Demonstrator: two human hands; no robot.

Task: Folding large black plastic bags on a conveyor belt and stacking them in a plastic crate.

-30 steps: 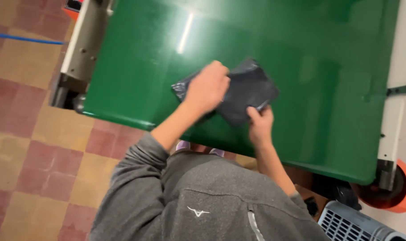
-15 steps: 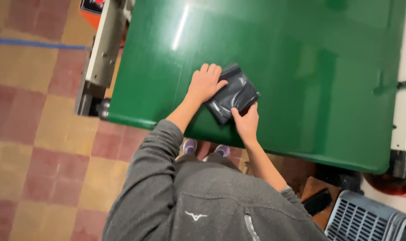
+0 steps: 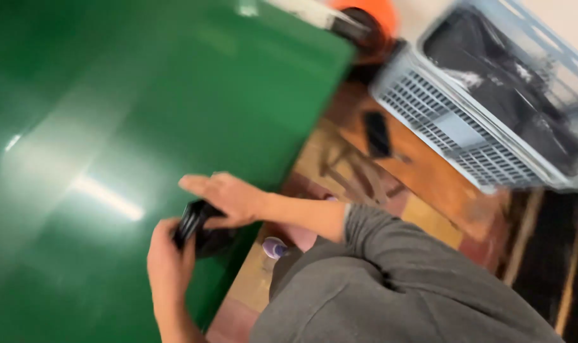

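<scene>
Holding: your left hand (image 3: 168, 263) is wrapped around the lower end of a small dark pouch (image 3: 203, 234), fingers curled onto it.
Pressing: your right hand (image 3: 228, 198) lies across the top of the pouch with the fingers stretched out flat, touching it rather than gripping it.
Hands: close together, meeting on the pouch, one clamped and one flat.
Where the pouch is: right at the near edge of the green desk (image 3: 111, 95), partly over the edge, above your shoe (image 3: 275, 246).
Step in hand: it looks like you are folding or squeezing the pouch flat between your two hands.
What the next move calls for: a firm left grip and a look back at your hands, since the pouch sits at the edge while your view swings away toward the grey basket (image 3: 441, 121).
Around you: the basket stands well apart on the tiled floor (image 3: 422, 190), with dark contents inside; something orange (image 3: 372, 11) shows at the desk's far corner.
Hard to make out: the whole view is smeared by motion, so the pouch's shape and whether it is open or sealed cannot be told.
Hidden: your right thumb and most of the pouch under your hands.
Cut off: your left forearm at the bottom, the basket at the right.
</scene>
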